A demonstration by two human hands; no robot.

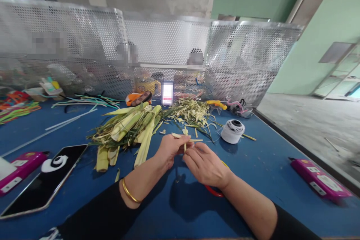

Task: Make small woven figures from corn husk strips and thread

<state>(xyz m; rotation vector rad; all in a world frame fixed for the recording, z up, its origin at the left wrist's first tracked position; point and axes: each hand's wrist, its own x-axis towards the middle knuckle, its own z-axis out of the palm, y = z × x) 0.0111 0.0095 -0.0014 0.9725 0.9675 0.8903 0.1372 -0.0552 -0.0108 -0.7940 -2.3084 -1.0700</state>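
In front of my chest, pale plant strips [185, 135] are crossed over one another. My left hand [171, 148] pinches them between thumb and fingers from the left. The fingertips of my right hand [204, 162] are closed on the lower end of the upright strip. Beneath my right wrist a red curved handle [214, 191] lies partly hidden, with a bit of yellow beside it. To the left of my hands is a bundle of green-yellow husk leaves [126, 125]. A heap of cut scraps [192, 111] lies just beyond my fingers.
A spool of white thread [233, 131] stands to the right on the blue table [253, 168]. Magenta boxes [319, 178] lie at both sides, and a black phone-like slab [46, 180] at left. A lit screen [167, 93] leans by the perforated metal partition [168, 41], with people behind it.
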